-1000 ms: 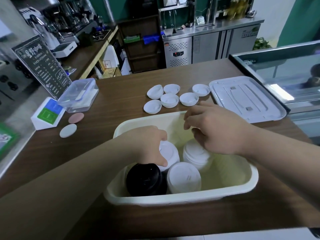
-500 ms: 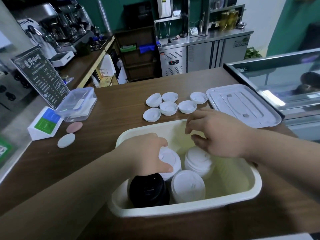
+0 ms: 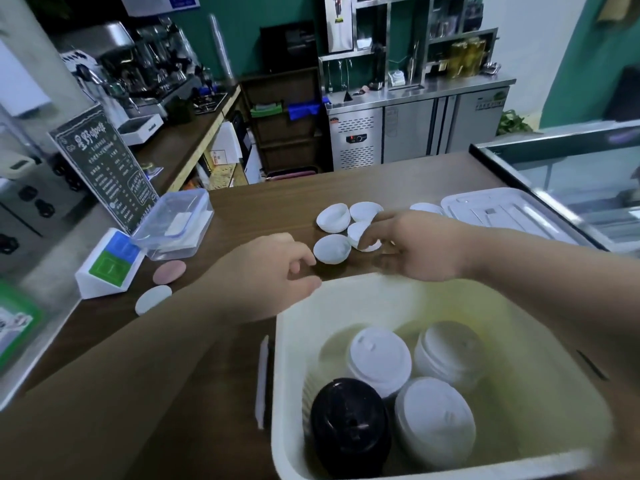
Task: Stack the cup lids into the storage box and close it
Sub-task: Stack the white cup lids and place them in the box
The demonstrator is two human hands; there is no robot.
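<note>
Nearest us on the counter, the storage box holds a black lid stack and white lid stacks. Past its rim our left hand hovers loosely curled and empty beside a loose lid. Our right hand pinches a second lid. The box cover lies far right.

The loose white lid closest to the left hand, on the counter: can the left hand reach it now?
Probably yes. The left hand hovers empty just beside the near lid, with only bare counter between them. The right hand grips the neighbouring lid, not across the path.
</note>
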